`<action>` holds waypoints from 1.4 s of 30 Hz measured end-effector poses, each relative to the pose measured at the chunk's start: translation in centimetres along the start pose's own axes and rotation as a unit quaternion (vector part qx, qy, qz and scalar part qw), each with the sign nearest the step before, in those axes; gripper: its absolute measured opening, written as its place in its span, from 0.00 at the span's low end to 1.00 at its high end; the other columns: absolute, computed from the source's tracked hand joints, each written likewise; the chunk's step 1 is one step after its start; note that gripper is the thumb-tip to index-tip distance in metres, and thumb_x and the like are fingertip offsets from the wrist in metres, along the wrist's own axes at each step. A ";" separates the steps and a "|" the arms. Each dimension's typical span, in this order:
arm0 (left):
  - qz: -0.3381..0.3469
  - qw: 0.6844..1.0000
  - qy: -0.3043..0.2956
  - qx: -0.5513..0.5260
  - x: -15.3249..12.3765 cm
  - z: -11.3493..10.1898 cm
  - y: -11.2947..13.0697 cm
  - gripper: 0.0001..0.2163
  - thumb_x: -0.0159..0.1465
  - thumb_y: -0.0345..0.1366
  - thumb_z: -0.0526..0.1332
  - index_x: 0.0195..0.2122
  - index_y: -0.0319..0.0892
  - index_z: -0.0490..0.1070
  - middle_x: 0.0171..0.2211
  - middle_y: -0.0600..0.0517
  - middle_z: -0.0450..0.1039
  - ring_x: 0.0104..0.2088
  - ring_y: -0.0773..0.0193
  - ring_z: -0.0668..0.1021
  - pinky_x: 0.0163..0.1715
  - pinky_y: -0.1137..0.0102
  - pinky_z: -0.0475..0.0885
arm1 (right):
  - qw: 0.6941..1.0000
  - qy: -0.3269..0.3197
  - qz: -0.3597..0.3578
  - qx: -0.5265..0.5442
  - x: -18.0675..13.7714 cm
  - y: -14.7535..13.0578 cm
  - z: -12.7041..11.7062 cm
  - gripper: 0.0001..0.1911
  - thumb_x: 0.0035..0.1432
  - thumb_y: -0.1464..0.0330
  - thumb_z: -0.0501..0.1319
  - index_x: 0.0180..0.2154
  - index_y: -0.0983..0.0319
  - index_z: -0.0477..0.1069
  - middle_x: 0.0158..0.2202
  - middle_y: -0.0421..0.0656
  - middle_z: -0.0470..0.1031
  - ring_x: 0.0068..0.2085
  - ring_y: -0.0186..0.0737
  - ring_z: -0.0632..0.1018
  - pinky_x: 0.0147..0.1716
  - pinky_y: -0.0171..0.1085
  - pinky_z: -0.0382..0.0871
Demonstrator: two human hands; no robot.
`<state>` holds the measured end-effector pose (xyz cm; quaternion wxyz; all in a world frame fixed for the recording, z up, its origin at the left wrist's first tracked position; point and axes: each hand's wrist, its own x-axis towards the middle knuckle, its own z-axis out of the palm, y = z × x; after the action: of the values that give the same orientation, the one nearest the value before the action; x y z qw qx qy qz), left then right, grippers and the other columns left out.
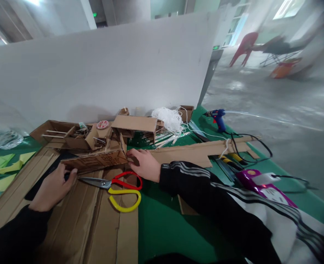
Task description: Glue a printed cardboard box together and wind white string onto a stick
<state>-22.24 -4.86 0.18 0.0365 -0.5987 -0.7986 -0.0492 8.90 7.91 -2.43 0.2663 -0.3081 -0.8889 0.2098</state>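
A long printed cardboard strip [96,161] stands on edge across the flattened cardboard sheets [96,223]. My left hand [53,187] grips its left end with fingers curled round it. My right hand [144,165] pinches its right end, thumb and fingers pressed on the card. Scissors with one red and one yellow handle [118,189] lie closed on the cardboard just below the strip, between my hands.
Cardboard boxes and sticks [76,135] crowd the back, with white netting [169,119], a blue glue gun [218,117], black cable [250,146] and a long cardboard plank [200,150]. A purple device [263,187] lies right. Yellow paper scraps [5,165] sit left. A white board [101,69] walls the green table [162,220].
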 end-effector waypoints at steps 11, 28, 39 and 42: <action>0.048 0.999 0.008 -0.008 -0.3 -0.5 0.6 0.11 0.68 0.46 0.47 0.36 0.45 0.59 0.36 0.46 0.77 0.40 0.51 0.81 0.41 0.62 0.72 | 0.997 -0.011 0.023 -0.077 -1.4 -1.1 -0.9 0.19 0.56 0.59 0.62 0.45 0.63 0.67 0.44 0.50 0.74 0.49 0.52 0.70 0.48 0.48 0.57; 0.064 0.997 0.038 0.014 0.1 0.9 -0.4 0.14 0.66 0.49 0.46 0.32 0.46 0.61 0.32 0.46 0.74 0.37 0.49 0.80 0.37 0.62 0.70 | 0.981 -0.102 -0.090 -0.142 -4.7 -4.3 -0.4 0.16 0.59 0.57 0.60 0.41 0.63 0.73 0.41 0.46 0.75 0.46 0.48 0.68 0.48 0.47 0.55; 0.065 0.998 0.013 0.018 -0.3 -0.4 0.8 0.11 0.68 0.46 0.47 0.34 0.46 0.59 0.36 0.47 0.74 0.40 0.51 0.80 0.40 0.63 0.71 | 0.986 -0.068 -0.043 -0.149 -4.3 -3.8 0.7 0.15 0.53 0.59 0.63 0.36 0.65 0.73 0.38 0.49 0.75 0.46 0.50 0.67 0.48 0.48 0.57; 0.064 0.998 0.011 0.015 -0.4 -0.6 1.0 0.11 0.68 0.46 0.47 0.34 0.46 0.59 0.37 0.46 0.74 0.42 0.49 0.79 0.41 0.62 0.71 | 0.987 -0.064 -0.040 -0.143 -4.1 -3.8 0.6 0.15 0.53 0.59 0.63 0.36 0.64 0.73 0.39 0.48 0.75 0.46 0.50 0.67 0.48 0.48 0.57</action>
<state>-21.22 -5.02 0.77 0.0568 -0.6476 -0.7587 -0.0414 9.61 2.34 -2.25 0.1705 -0.2930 -0.9365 0.0892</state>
